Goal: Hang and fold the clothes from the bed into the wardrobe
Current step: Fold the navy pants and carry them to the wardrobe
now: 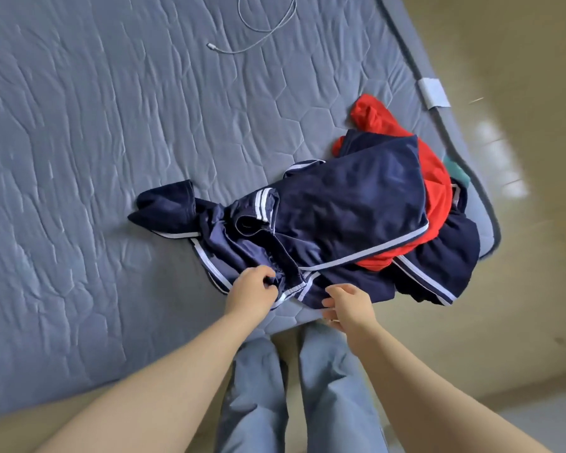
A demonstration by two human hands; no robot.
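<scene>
Left grip: a bunched edge of the navy garment (340, 204) is pinched between the curled fingers and thumb of the left hand (250, 289).
Right grip: nothing is held by the right hand (347, 305); its fingers are relaxed, just beside the white-striped hem. Whether the hem is touched cannot be told.
Position: the navy garment is spread on the mattress (111, 125), near its front edge and towards the right corner.
Axis: its long axis is laid left to right across the view. A short, sleeve-like end is pointed left, and the broad end is draped over the red garment (435, 178) on the right.
Count: one red garment is seen, and one scrap of teal cloth (458, 171) at the mattress edge. More navy cloth with white stripes is seen under the red garment, and the navy pieces cannot be counted apart.
Bed load: all the clothes are gathered in one heap. One white cable (268, 31) is looped well apart from it, at the far side.
Surroundings: a white tag (433, 93) is fixed to the mattress border, beige floor (520, 60) is seen on the right, and blue trousers (334, 371) are seen below the hands.
</scene>
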